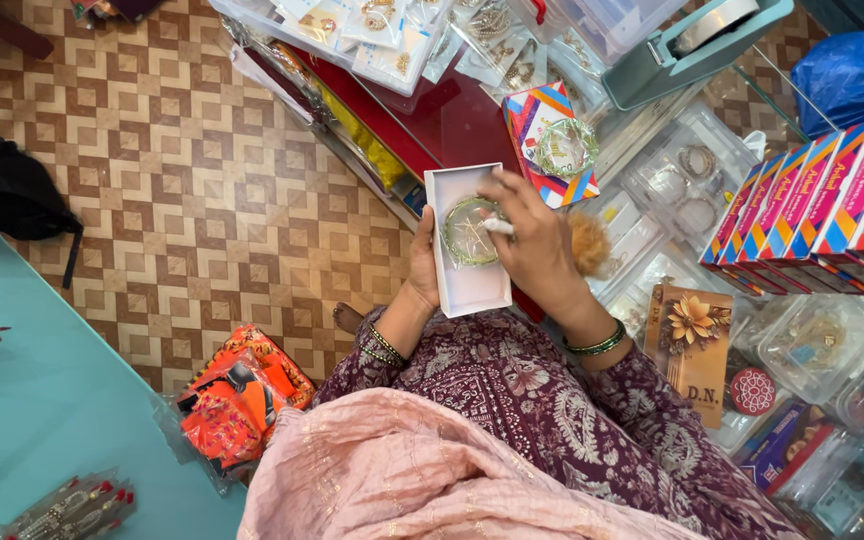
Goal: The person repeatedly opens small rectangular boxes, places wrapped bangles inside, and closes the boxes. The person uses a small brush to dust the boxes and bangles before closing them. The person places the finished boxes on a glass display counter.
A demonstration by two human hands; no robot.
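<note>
A: What does the left hand [422,268] have?

B: It cups the long side of a small white box [465,240], fingers hidden underneath, thumb along the edge at the box's nine o'clock. The box sits just above the lap, near the middle of the view.

A: And the right hand [534,240]?

B: It comes in from three o'clock, fingers curled narrow, pinching a small white piece [498,227] against a set of green-gold bangles [470,231] lying in the box's upper half.

A: Anything close by?

B: At one o'clock of the box, a colourful box [550,143] with another bangle set rests on a red surface [452,120]. A row of similar cartons [820,200] stands well off at three o'clock.
</note>
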